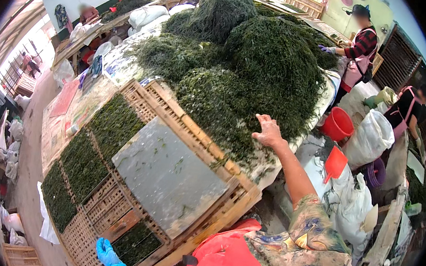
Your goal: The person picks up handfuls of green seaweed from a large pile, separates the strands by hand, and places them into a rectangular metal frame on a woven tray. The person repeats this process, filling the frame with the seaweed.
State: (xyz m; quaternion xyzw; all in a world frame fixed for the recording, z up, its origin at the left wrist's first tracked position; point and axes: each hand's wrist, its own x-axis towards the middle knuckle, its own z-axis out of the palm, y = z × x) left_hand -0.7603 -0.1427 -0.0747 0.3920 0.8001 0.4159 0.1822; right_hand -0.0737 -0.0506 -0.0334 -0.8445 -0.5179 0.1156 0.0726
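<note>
My bare right hand reaches out over the front edge of a big heap of dark green seaweed, fingers apart and holding nothing visible. My left hand, in a blue glove, is low at the near side of a slatted bamboo drying rack. Its fingers are beside a small seaweed patch and a brown wooden strip; whether it grips anything is unclear. Flat rectangles of seaweed lie on the rack's far left part. A grey flat board, flecked with seaweed bits, covers its right part.
A red bucket, a white sack and a red dustpan stand or lie to the right. One person works by the heap, another bends farther right. A pink board lies on the table at left.
</note>
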